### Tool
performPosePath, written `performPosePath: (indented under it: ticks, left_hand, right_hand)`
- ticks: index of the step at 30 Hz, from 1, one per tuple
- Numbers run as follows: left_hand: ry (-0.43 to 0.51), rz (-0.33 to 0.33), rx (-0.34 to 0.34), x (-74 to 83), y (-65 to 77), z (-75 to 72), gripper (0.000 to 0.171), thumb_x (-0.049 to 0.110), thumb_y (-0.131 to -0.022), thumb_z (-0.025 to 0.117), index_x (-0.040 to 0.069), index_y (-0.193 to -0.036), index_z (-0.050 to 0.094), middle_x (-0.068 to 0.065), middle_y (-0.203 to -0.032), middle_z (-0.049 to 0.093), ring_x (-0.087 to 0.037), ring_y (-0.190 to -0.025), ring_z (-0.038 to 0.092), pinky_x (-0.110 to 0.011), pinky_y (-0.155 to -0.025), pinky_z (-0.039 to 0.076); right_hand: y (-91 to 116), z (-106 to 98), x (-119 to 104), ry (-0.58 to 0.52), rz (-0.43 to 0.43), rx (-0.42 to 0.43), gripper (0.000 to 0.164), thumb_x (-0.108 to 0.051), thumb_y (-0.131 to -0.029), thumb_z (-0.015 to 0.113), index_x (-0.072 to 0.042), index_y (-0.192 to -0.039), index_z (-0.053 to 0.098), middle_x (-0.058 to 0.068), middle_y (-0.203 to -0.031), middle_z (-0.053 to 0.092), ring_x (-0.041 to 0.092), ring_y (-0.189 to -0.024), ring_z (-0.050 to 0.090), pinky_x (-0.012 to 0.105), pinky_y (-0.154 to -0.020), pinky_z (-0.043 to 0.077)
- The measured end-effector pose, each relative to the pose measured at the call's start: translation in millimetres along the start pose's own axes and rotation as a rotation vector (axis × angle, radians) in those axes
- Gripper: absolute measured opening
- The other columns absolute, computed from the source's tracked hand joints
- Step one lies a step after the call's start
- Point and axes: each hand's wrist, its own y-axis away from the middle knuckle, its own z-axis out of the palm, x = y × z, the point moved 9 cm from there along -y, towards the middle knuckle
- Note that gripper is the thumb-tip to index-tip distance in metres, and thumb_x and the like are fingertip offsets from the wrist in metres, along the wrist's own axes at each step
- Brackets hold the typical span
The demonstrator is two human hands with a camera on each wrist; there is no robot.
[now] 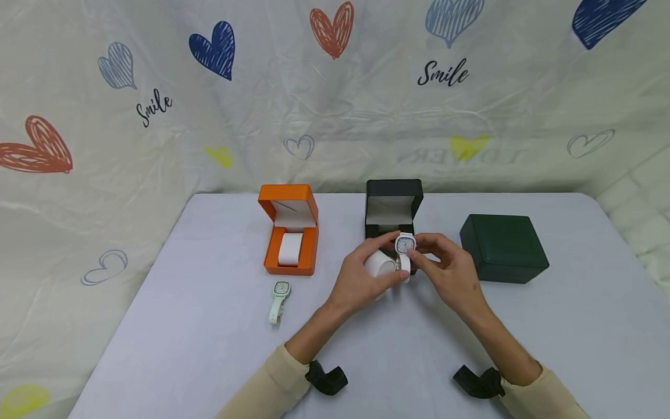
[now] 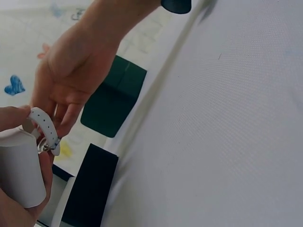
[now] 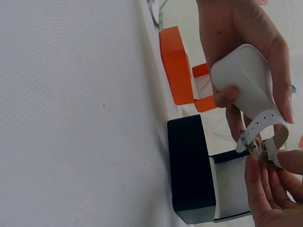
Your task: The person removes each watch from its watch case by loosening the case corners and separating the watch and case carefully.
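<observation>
Over the front of the open black watch box (image 1: 394, 201), my left hand (image 1: 356, 278) holds a white watch cushion (image 1: 378, 263) in its palm. Its fingertips also touch a white wristwatch (image 1: 405, 244). My right hand (image 1: 454, 273) pinches that watch by its case, the dial facing up. In the right wrist view the strap (image 3: 266, 121) curves in a loop beside the cushion's end, with the buckle (image 3: 248, 139) on it. The cushion lies outside the loop. The hands cover much of the black box's lower half.
Left of the black box stands an open orange watch box (image 1: 289, 192) with a white cushion (image 1: 290, 249) inside. A second pale watch (image 1: 280, 299) lies before it. A closed dark green box (image 1: 505, 247) sits right of my right hand. A hearts-printed sheet (image 1: 335, 116) hangs behind the table.
</observation>
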Motion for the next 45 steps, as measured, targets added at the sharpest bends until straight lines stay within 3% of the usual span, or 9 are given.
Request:
performPosePath:
  ticks: [10,19,36,45]
  left_hand:
    - [-0.010,-0.018,-0.014,-1.1,4.5,1.7,0.070,0.026,-0.086,0.086,0.040,-0.148,0.057,-0.007,-0.132,0.065,-0.012,-0.106,0.057,-0.027,-0.083,0.048]
    - [-0.013,-0.036,-0.023,-4.2,8.3,3.6,0.070,0.027,-0.086,0.086,0.041,-0.148,0.056,0.000,-0.131,0.065,-0.012,-0.108,0.057,-0.027,-0.085,0.049]
    - [-0.006,-0.033,-0.024,-4.9,16.2,6.3,0.070,0.025,-0.085,0.086,0.032,-0.148,0.056,0.003,-0.128,0.067,-0.011,-0.106,0.058,-0.024,-0.083,0.050]
    - [-0.009,-0.039,-0.011,-9.0,20.9,6.9,0.067,0.026,-0.086,0.086,0.033,-0.146,0.057,0.006,-0.127,0.068,-0.010,-0.101,0.058,-0.023,-0.079,0.049]
  right_hand:
    - [2,-2,1,0.033,-0.006,0.000,0.027,-0.004,-0.095,0.074,0.000,-0.122,0.070,-0.007,-0.110,0.068,0.001,-0.094,0.068,0.014,-0.086,0.059]
    - [6,-2,3,0.085,0.000,0.000,0.027,-0.005,-0.095,0.074,-0.002,-0.122,0.071,0.007,-0.112,0.070,0.000,-0.094,0.068,0.012,-0.087,0.057]
    - [13,-2,5,0.128,0.028,0.001,0.026,-0.009,-0.095,0.075,-0.004,-0.121,0.072,0.011,-0.110,0.071,-0.001,-0.091,0.067,0.010,-0.087,0.056]
    - [17,1,9,0.116,0.036,-0.002,0.028,-0.008,-0.095,0.076,-0.005,-0.122,0.071,0.009,-0.108,0.070,0.000,-0.090,0.068,0.010,-0.087,0.056]
